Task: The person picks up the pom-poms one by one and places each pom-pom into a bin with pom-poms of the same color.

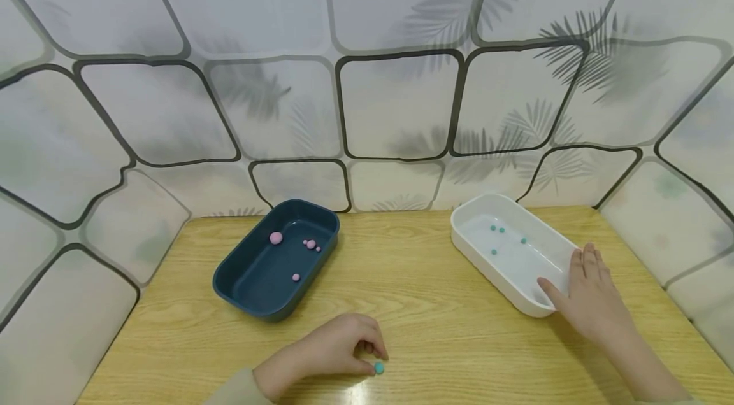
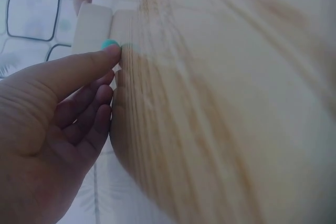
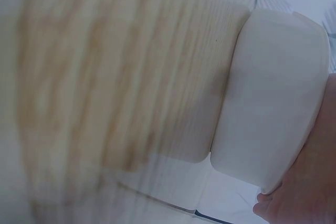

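While the wooden worktop (image 1: 436, 303) carries a dark blue tray (image 1: 241, 287) of pink beads (image 1: 276, 237) left of the white tray (image 1: 493, 274), I see the white tray itself holding several teal beads (image 1: 497, 230). My right hand (image 1: 590, 297) lies flat with straight fingers against the white tray's near end, grip released. My left hand (image 1: 329, 351), well left of the white tray at the worktop's front edge, pinches one teal bead (image 1: 379, 368) between its curled fingertips, the bead touching the wood.

A light beige sleeve (image 1: 232, 391) is worn on the left arm; both hands are left bare, with no rings or gloves.
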Demonstrator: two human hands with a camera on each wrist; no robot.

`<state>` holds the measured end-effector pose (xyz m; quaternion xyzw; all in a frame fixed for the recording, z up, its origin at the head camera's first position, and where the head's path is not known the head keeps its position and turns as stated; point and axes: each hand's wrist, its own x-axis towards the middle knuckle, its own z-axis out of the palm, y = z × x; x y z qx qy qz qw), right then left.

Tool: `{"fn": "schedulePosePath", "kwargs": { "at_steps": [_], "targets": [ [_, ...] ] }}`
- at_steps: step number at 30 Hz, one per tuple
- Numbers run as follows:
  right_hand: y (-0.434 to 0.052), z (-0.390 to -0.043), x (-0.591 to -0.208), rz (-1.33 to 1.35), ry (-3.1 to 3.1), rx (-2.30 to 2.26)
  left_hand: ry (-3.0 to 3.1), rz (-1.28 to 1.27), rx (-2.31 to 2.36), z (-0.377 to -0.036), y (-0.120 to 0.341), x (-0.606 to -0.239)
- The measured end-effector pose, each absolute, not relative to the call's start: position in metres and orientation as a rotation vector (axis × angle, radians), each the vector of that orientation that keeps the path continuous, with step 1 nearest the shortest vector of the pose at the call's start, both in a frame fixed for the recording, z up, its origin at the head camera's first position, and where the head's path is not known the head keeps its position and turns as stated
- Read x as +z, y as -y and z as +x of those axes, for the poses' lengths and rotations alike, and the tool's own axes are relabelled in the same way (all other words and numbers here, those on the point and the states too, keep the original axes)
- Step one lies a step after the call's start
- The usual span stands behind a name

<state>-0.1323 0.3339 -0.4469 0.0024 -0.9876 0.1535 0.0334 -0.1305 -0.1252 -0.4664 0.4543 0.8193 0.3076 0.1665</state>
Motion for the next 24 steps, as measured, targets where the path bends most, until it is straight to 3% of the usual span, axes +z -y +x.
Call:
{"fn": "schedulePosePath", "kwargs": {
  "at_steps": [24],
  "targets": [
    [-0.337,-0.133,-0.456,0.024,2.992,0.488,-2.345,1.319,0.953,-0.132,0.124,-0.474]
  ]
}}
